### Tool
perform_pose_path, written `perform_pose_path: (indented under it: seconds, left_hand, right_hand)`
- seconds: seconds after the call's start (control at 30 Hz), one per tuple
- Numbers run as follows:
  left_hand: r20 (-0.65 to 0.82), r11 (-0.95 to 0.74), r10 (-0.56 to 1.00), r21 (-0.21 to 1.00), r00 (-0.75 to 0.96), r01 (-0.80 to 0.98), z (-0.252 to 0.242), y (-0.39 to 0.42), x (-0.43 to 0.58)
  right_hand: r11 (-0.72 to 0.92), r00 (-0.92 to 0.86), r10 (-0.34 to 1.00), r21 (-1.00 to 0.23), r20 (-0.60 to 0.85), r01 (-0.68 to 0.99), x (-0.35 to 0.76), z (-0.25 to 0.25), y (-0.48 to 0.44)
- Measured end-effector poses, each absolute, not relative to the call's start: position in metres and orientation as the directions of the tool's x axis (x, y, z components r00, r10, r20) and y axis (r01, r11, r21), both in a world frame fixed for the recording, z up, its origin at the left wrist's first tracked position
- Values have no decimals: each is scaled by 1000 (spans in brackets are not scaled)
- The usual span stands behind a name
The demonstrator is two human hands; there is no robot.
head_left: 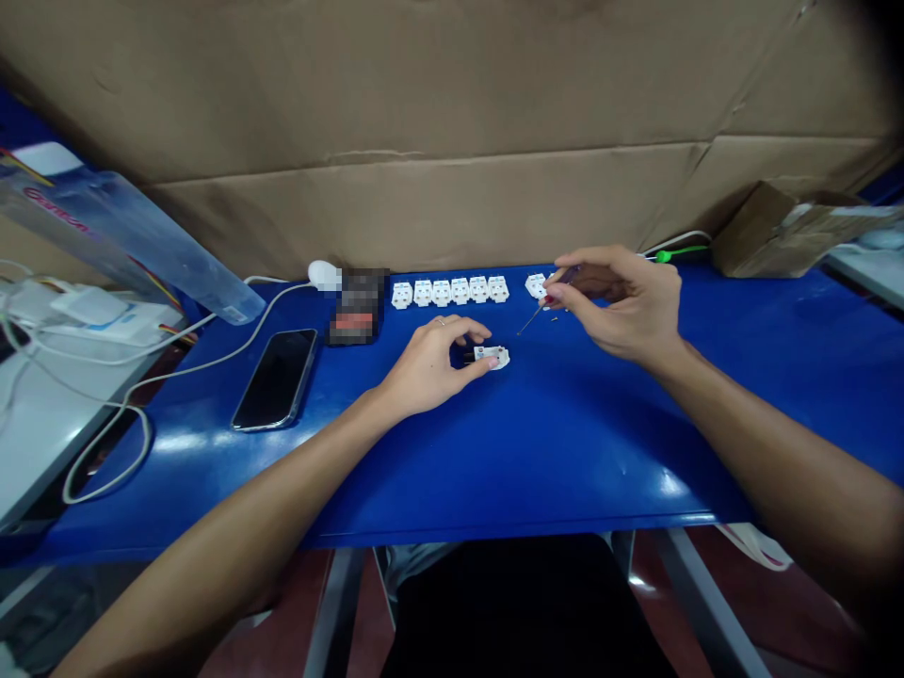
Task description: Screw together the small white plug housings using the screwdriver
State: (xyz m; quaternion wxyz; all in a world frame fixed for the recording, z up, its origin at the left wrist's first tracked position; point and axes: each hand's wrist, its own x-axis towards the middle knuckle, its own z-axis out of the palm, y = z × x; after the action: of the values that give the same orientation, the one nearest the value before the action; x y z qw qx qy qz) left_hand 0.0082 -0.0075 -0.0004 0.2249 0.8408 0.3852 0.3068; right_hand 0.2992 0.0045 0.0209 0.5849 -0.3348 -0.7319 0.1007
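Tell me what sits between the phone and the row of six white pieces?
In the head view, a dark item with a reddish patch, too pixelated to identify, lies between the phone and the row of white pieces.

I see a dark-screened phone lying on the blue desk at centre left of my view, with a white cable looping beside it. A translucent container slants across the upper left. Brown cardboard spans the top, and I make out a cardboard box at upper right.
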Motion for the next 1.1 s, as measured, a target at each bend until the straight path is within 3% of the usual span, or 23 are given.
perform_pose_path:
  seconds: [0.17,0.4,0.8,0.9,1.1]
  left_hand:
    - [423,-627,770,644,478,439,4,-11,11]
    - [490,-690,717,600,495,405,5,-11,10]
    - [526,-667,741,649,417,366,5,-14,14]
    - [512,-657,747,666,424,353,7,-16,16]
    - [463,-636,756,685,463,355,6,-19,19]
  right_hand:
    - [801,-44,573,-548,818,244,278,27,-13]
    - [828,-39,544,-529,838,185,267,30,-25]
    - [887,-30,390,-366,920,281,264,22,-22]
    - [882,-65,425,-398,903,253,262,19,-23]
    - [752,-145,653,-615,743,237,261,15,-32]
